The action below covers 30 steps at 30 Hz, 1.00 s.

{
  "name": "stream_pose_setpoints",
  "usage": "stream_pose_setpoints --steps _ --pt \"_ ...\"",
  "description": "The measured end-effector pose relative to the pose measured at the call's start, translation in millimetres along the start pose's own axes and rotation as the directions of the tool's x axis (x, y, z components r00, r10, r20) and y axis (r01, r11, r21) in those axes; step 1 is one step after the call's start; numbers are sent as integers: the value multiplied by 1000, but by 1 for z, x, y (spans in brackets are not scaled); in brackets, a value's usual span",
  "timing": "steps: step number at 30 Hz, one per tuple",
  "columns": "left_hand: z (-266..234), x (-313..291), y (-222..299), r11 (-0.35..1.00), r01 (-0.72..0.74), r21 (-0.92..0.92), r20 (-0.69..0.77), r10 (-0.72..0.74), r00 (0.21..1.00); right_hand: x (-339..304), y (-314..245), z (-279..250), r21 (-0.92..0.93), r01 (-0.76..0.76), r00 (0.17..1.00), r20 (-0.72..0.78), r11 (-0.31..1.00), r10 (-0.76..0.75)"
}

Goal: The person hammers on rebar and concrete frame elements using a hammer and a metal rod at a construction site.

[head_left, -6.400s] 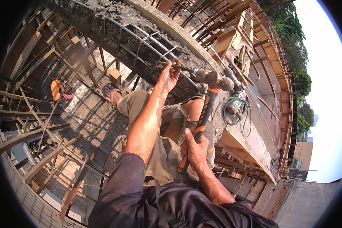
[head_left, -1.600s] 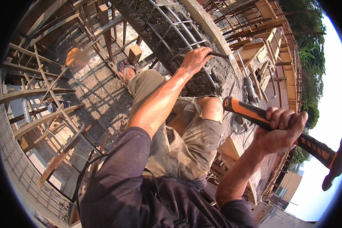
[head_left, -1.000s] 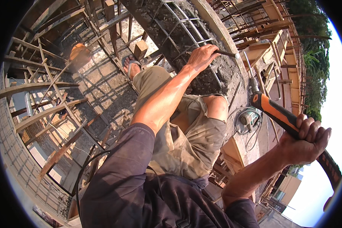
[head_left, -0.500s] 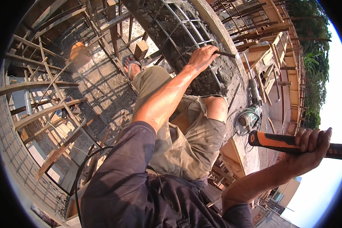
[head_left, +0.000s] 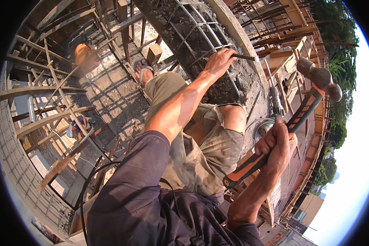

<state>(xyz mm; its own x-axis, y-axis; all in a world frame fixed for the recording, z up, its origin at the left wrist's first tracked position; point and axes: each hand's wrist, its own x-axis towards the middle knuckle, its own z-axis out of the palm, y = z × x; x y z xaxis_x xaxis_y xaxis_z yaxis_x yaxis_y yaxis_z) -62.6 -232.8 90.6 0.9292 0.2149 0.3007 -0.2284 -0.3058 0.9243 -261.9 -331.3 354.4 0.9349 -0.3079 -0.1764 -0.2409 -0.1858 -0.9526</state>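
My left hand (head_left: 218, 62) is closed around a dark steel chisel (head_left: 247, 57), whose pale butt end points to the right. Beneath that hand, steel reinforcing bars (head_left: 207, 35) run through a trough of rough, broken concrete (head_left: 252, 84); the chisel's working tip is hidden behind my fingers. My right hand (head_left: 278, 146) grips a hammer (head_left: 305, 110) by its black and orange handle. Its rounded steel head is up at the right, apart from the chisel.
A green power tool (head_left: 263, 128) lies on the concrete, partly behind my right hand. My sandalled foot (head_left: 144, 72) rests beside a wooden block (head_left: 154, 54). Timber props (head_left: 49, 90) and a lower level spread out at left. Wooden formwork (head_left: 311, 78) curves along the right.
My right hand has swung left and inward, and the hammer has turned so its head now shows. The left hand and the chisel have stayed nearly in place.
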Motion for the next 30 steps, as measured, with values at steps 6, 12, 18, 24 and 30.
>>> stream_pose_setpoints --steps 6,12,18,24,30 --pt "-2 2 11 1000 -20 17 19 20 1000 31 -128 -46 64 817 563 -300 572 -770" --pt "1 2 9 1000 -4 8 7 4 1000 43 68 18 -169 -269 941 164 948 296" --pt "5 2 5 999 47 11 21 -47 999 1 18 17 -76 -160 985 56 984 164" --pt "-1 2 10 999 34 13 32 -35 999 6 -133 -28 52 776 624 -213 629 -752" --pt "6 -1 9 1000 24 -20 34 -23 999 34 24 32 132 390 917 -142 911 -372"
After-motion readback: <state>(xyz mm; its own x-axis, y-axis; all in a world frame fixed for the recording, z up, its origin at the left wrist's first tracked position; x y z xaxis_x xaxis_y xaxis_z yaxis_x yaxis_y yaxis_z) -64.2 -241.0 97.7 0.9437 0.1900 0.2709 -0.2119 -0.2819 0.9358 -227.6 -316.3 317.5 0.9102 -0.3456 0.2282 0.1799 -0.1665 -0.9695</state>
